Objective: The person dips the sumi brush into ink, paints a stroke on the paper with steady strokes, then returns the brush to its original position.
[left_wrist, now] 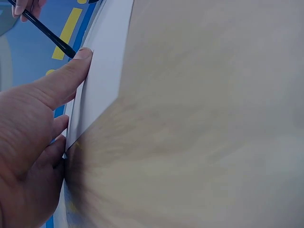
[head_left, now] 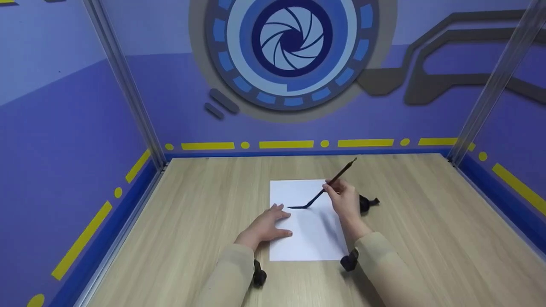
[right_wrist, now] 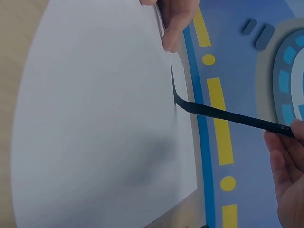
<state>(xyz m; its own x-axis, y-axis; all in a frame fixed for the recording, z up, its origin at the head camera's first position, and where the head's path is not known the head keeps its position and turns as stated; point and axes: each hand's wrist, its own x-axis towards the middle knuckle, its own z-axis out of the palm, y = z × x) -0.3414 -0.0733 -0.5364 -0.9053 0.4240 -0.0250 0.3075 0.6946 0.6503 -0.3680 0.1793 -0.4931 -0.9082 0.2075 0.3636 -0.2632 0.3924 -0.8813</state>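
Hand, right [head_left: 344, 200]: pinches the brush between thumb and fingers, above the paper's right part.
Brush [head_left: 316, 196]: slants, upper end to the right, lower end down at the paper.
Dark line [head_left: 297, 207]: runs from that lower end toward the other hand; bristle or ink, I cannot tell.
Hand, left [head_left: 265, 224]: spread and relaxed, thumb and fingertips resting on the paper's left side.
Paper [head_left: 298, 247]: white sheet, flat beneath both hands.
Black object [head_left: 365, 204]: just beyond the brush hand, partly hidden by it.
Table [head_left: 192, 213]: pale wood grain.
Back wall [head_left: 162, 94]: purple, yellow dashes along the bottom.
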